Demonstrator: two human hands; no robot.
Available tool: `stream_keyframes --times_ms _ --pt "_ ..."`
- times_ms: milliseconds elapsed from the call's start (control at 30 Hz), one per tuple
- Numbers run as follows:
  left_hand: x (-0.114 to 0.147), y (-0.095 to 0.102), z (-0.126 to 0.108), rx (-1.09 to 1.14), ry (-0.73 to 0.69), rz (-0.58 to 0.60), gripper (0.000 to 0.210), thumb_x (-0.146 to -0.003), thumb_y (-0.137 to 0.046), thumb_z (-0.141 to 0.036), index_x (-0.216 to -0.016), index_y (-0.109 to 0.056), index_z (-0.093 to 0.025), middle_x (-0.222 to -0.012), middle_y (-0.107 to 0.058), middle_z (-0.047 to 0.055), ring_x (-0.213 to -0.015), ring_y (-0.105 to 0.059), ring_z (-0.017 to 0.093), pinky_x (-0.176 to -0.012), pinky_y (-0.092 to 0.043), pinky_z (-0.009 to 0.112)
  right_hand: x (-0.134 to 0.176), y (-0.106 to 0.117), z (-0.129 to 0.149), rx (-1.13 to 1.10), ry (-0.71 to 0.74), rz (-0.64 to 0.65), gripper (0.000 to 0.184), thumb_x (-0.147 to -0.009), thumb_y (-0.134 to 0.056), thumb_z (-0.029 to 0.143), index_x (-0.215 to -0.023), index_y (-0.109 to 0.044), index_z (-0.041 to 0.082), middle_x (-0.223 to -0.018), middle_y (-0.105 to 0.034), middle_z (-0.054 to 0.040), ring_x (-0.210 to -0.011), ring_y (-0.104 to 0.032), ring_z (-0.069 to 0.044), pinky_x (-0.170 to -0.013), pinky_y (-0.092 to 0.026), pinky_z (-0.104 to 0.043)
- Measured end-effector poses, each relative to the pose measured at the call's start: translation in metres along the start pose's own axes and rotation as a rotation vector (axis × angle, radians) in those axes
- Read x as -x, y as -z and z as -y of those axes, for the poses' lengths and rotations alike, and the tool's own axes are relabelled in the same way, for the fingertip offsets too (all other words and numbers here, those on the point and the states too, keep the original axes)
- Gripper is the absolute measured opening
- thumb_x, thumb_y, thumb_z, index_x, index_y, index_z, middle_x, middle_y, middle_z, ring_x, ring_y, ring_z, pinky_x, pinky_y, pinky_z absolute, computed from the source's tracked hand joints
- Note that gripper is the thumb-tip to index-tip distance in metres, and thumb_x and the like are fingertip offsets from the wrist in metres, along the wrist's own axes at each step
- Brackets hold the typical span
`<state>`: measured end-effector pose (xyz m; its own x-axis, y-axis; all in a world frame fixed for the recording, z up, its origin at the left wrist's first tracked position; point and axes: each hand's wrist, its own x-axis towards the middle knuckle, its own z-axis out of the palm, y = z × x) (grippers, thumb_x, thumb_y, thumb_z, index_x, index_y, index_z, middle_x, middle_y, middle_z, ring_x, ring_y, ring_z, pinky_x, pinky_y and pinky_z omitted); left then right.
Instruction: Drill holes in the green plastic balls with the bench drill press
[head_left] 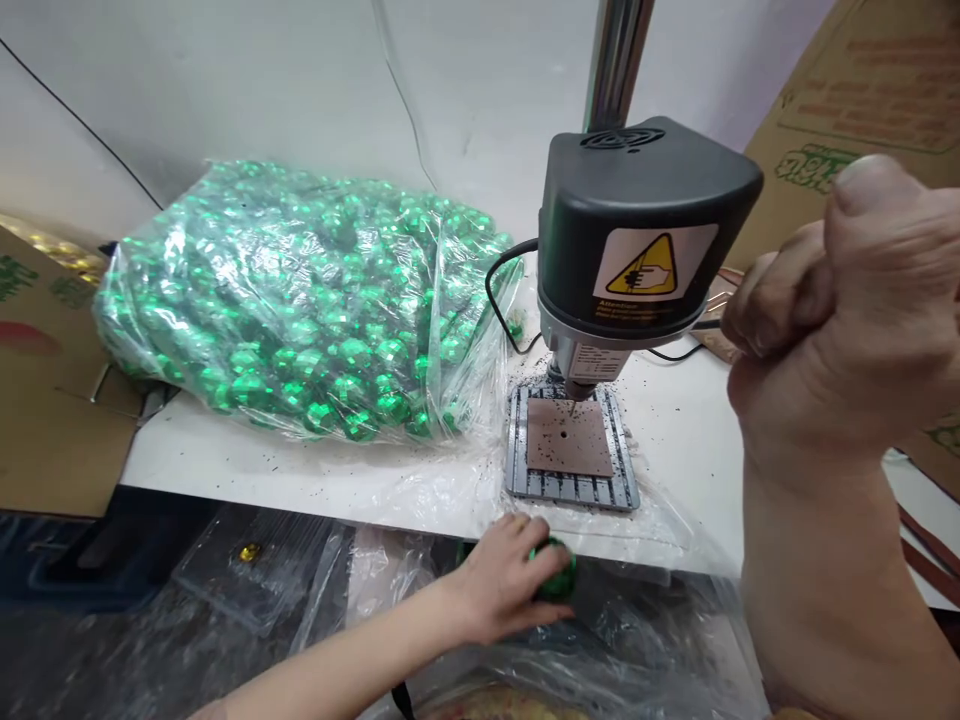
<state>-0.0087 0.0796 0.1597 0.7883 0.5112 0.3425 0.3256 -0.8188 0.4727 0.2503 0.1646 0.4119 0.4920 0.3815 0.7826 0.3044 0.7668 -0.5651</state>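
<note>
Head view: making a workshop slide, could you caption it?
Left hand holds a green ball near a drill press, right hand raised, bag of green balls alongside.

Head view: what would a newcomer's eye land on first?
Probably the big clear bag of shiny green balls, left of centre on the bench. Beside it stands the black drill press with its yellow warning sticker. At the right, the curled right hand looms large; at lower centre, the left hand holds one green ball.

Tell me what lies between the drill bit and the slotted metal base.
A flat brown board with a dark round spot lies on the slotted metal base, beneath the drill bit, as the head view shows.
</note>
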Motion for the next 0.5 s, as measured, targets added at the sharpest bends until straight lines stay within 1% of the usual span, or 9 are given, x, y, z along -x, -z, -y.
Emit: stream_keyframes --times_ms 67,133,200,267,300,333,367,433,500 --pt "0.023 -0.007 -0.006 -0.144 -0.081 0.152 0.063 -0.090 -0.101 -0.071 -0.136 -0.076 -0.035 -0.111 -0.082 0.008 -0.100 -0.078 0.034 -0.087 -0.063 0.048 0.000 0.001 -0.002 -0.013 0.016 -0.009 0.056 -0.102 -0.074 0.029 -0.056 -0.041 0.028 -0.050 -0.022 0.0073 -0.045 -0.033 -0.008 -0.051 -0.023 -0.038" --pt "0.029 -0.008 -0.005 -0.199 -0.153 0.205 0.066 -0.087 -0.102 -0.075 -0.136 -0.076 -0.039 -0.116 -0.085 0.007 -0.112 -0.080 0.037 -0.100 -0.066 0.052 -0.001 0.003 -0.008 -0.020 0.016 -0.005 0.058 -0.102 -0.075 0.031 -0.056 -0.041 0.027 -0.051 -0.021 0.0074 -0.046 -0.032 -0.008 -0.051 -0.023 -0.037" --pt "0.015 0.002 0.003 -0.232 -0.210 0.159 0.053 -0.100 -0.094 -0.066 -0.138 -0.074 -0.035 -0.124 -0.086 0.008 -0.129 -0.080 0.036 -0.116 -0.065 0.052 -0.003 0.007 -0.015 -0.028 -0.001 0.003 0.062 -0.102 -0.075 0.034 -0.056 -0.034 0.028 -0.052 -0.019 0.0070 -0.047 -0.030 -0.009 -0.051 -0.024 -0.038" --pt "-0.016 0.022 0.018 -0.265 -0.203 0.097 0.024 -0.117 -0.076 -0.041 -0.135 -0.073 -0.025 -0.128 -0.085 0.012 -0.135 -0.079 0.032 -0.122 -0.065 0.049 -0.005 0.012 -0.023 -0.042 -0.010 0.008 0.066 -0.100 -0.078 0.038 -0.056 -0.029 0.031 -0.051 -0.018 0.0066 -0.046 -0.029 -0.012 -0.050 -0.023 -0.041" --pt "-0.036 0.034 0.027 -0.270 -0.158 0.094 0.014 -0.119 -0.067 -0.027 -0.131 -0.072 -0.022 -0.126 -0.084 0.013 -0.130 -0.080 0.029 -0.118 -0.066 0.046 -0.005 0.014 -0.026 -0.047 -0.012 0.004 0.068 -0.098 -0.080 0.041 -0.056 -0.028 0.031 -0.051 -0.017 0.0064 -0.046 -0.028 -0.013 -0.049 -0.023 -0.042" --pt "-0.057 0.047 0.037 -0.275 -0.087 0.114 0.015 -0.117 -0.062 -0.017 -0.127 -0.072 -0.020 -0.121 -0.084 0.013 -0.120 -0.081 0.027 -0.110 -0.069 0.041 -0.006 0.016 -0.028 -0.053 -0.015 0.001 0.070 -0.097 -0.083 0.044 -0.055 -0.028 0.032 -0.051 -0.015 0.0064 -0.046 -0.028 -0.014 -0.049 -0.023 -0.043" --pt "-0.078 0.060 0.047 -0.311 0.027 0.159 0.020 -0.114 -0.059 -0.009 -0.126 -0.072 -0.018 -0.121 -0.083 0.014 -0.114 -0.081 0.027 -0.105 -0.069 0.039 -0.006 0.016 -0.029 -0.054 -0.020 -0.006 0.072 -0.096 -0.085 0.047 -0.055 -0.028 0.032 -0.052 -0.014 0.0063 -0.045 -0.027 -0.014 -0.048 -0.023 -0.043" --pt "-0.116 0.084 0.064 -0.488 0.311 0.219 0.036 -0.105 -0.059 0.001 -0.132 -0.072 -0.017 -0.127 -0.083 0.017 -0.124 -0.080 0.031 -0.107 -0.068 0.042 -0.005 0.015 -0.027 -0.052 -0.033 -0.010 0.075 -0.094 -0.087 0.052 -0.054 -0.027 0.032 -0.052 -0.013 0.0062 -0.045 -0.027 -0.014 -0.048 -0.023 -0.044" --pt "-0.143 0.104 0.076 -0.660 0.574 0.254 0.039 -0.105 -0.059 0.001 -0.137 -0.074 -0.015 -0.133 -0.082 0.020 -0.130 -0.080 0.034 -0.109 -0.065 0.044 -0.003 0.012 -0.021 -0.028 -0.058 -0.028 0.072 -0.095 -0.086 0.053 -0.054 -0.031 0.032 -0.050 -0.020 0.0056 -0.044 -0.029 -0.015 -0.049 -0.023 -0.044"
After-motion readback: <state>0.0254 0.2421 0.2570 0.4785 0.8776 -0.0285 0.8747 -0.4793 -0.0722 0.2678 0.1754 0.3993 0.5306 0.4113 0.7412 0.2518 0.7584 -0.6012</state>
